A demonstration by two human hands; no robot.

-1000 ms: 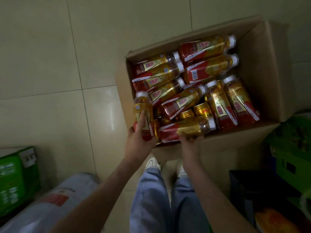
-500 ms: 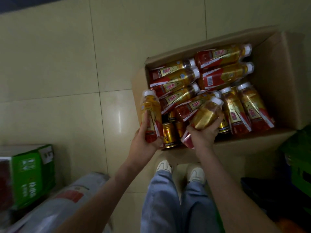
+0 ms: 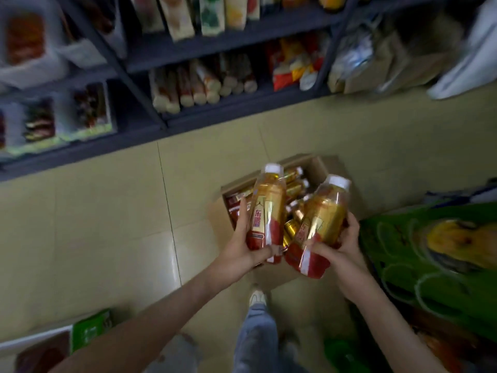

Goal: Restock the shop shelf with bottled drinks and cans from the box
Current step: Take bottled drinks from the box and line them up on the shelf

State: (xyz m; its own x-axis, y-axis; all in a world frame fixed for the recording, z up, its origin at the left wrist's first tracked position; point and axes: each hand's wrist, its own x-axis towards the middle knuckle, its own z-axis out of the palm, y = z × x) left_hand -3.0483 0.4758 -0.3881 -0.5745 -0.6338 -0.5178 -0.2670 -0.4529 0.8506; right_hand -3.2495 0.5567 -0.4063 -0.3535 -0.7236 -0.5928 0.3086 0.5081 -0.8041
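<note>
The left hand (image 3: 243, 249) grips a clear plastic bottle (image 3: 269, 208) with a white cap, amber drink and a gold-and-red label. The thumb lies along the left side of the label. The fingers curl round the red lower part. This bottle stands nearly upright, with the cap pointing away from the person.

The right hand (image 3: 343, 249) grips a second bottle (image 3: 322, 219) of the same kind. The thumb crosses the front of the lower label and the fingers wrap the right side. This bottle leans to the right, cap uppermost.

The two held items sit just beside each other at the base and spread apart at the caps. Contact between them cannot be determined.

Both are held in the air above the open brown cardboard box (image 3: 316, 164), which rests on the beige tiled floor (image 3: 107, 211). The box contains more bottles (image 3: 294, 185) of the same kind, lying on their sides, and gold cans (image 3: 290, 228).

A dark metal shelf unit (image 3: 215, 41) stands beyond the box, well apart from the hands. Its goods are blurred.

A green printed carton (image 3: 403, 251) lies just right of the right hand. A leg in blue jeans (image 3: 255, 335) and a white shoe (image 3: 257, 297) appear at the near side of the box.
</note>
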